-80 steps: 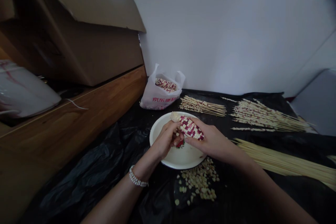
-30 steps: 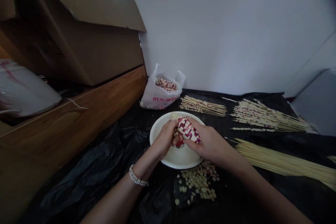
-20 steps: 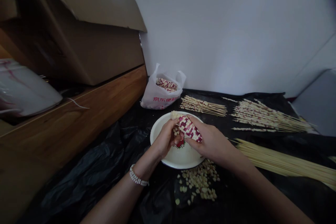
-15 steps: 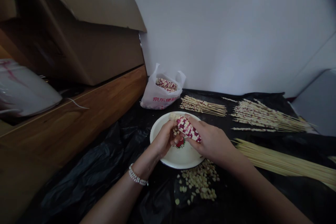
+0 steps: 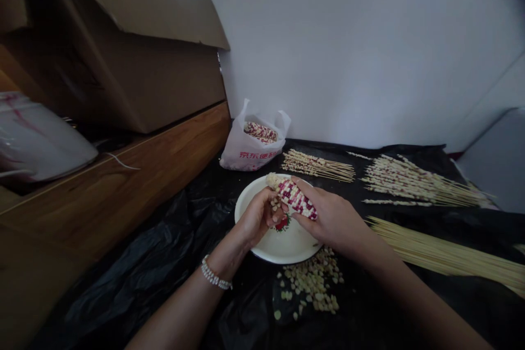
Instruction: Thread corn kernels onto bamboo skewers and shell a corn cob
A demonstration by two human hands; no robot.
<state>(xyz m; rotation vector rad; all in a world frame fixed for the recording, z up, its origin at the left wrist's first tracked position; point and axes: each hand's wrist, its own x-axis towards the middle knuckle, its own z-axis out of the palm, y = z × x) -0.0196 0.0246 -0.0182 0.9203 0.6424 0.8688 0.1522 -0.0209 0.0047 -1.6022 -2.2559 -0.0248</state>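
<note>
Firmly held, the red-and-white corn cob (image 5: 294,199) sits above the white plate (image 5: 283,247), its body wrapped by the closed right hand (image 5: 331,224). The left hand (image 5: 258,217) pinches its pale end. Loose corn kernels (image 5: 311,281) lie just beside the plate on black plastic sheeting (image 5: 139,279).

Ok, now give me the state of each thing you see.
Red-and-white corn cob, partly stripped.
Left hand, gripping the cob's pale end.
Right hand, gripping the cob's middle.
White plate, under the hands.
Loose kernels, piled.
Plastic bag, open, holding another cob.
Bare bamboo skewers, bundled.
Kernel-threaded skewers, fanned out.
</note>
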